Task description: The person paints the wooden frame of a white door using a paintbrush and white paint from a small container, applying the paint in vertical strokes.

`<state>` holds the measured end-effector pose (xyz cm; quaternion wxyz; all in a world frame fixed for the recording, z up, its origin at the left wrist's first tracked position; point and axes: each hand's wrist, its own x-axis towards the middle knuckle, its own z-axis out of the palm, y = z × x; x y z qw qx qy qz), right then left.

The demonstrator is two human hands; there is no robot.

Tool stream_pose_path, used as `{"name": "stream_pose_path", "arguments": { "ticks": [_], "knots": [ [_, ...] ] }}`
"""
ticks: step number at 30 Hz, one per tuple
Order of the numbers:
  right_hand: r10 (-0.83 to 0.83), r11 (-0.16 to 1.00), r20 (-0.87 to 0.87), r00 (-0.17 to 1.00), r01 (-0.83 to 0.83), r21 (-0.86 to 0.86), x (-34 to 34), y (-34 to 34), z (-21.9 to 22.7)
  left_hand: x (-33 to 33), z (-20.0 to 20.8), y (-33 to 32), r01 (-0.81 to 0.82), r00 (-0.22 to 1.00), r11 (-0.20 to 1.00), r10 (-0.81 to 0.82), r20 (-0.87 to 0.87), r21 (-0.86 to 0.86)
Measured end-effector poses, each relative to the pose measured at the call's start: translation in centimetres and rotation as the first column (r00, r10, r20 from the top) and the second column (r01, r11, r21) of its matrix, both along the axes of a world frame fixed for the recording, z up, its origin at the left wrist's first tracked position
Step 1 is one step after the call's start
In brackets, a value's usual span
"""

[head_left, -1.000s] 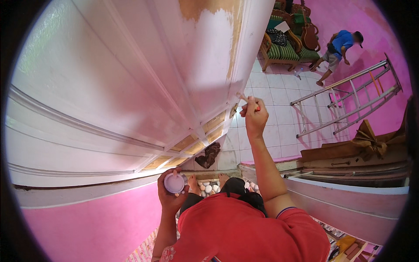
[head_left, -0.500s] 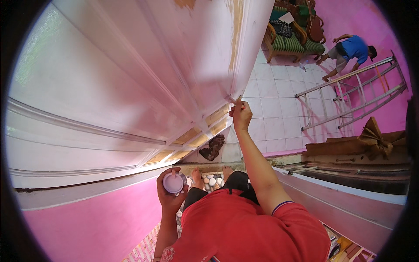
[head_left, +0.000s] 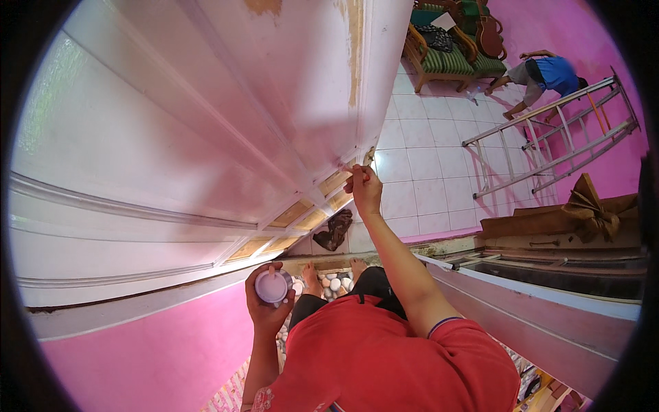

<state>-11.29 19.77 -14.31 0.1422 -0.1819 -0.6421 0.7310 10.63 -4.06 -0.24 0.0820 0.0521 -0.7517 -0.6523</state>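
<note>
My left hand (head_left: 263, 310) is wrapped round a small cup of pale lilac paint (head_left: 272, 289), held upright low in front of my red shirt. Reaching forward, my right hand (head_left: 366, 193) is closed on a small paintbrush (head_left: 347, 168). The brush tip meets or nearly meets the face of a pale pinkish-white panelled door (head_left: 233, 110), close to its far edge. Beside that hand, small lower panels (head_left: 292, 213) show bare yellowish wood. Worn brown patches (head_left: 355, 62) run along the door higher up.
A dark crumpled cloth or bag (head_left: 334, 230) lies by the door's foot on white floor tiles (head_left: 429, 161). An aluminium ladder (head_left: 549, 137) leans at the right, where another person in blue (head_left: 555, 74) bends over. Green-striped chairs (head_left: 446, 62) stand behind. Pebbles (head_left: 335, 283) lie by my feet.
My right hand has moved slightly left and down, bringing the brush from the door's edge onto its face. My left hand and the cup stay put. The other person bends lower.
</note>
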Motion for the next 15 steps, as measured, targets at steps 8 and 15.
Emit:
{"name": "stream_pose_path", "arguments": {
  "ticks": [8,15],
  "knots": [
    [-0.158,0.979,0.061,0.986,0.148,0.139,-1.2,1.8,-0.2,-0.2,0.3,0.2,0.045,0.997,0.996,-0.050,-0.051,-0.082],
    [0.118,0.993,0.109,0.987,-0.115,-0.035,1.0,-1.1,0.2,0.2,0.1,0.3,0.005,1.000,1.000,-0.005,0.014,0.003]
  ]
}}
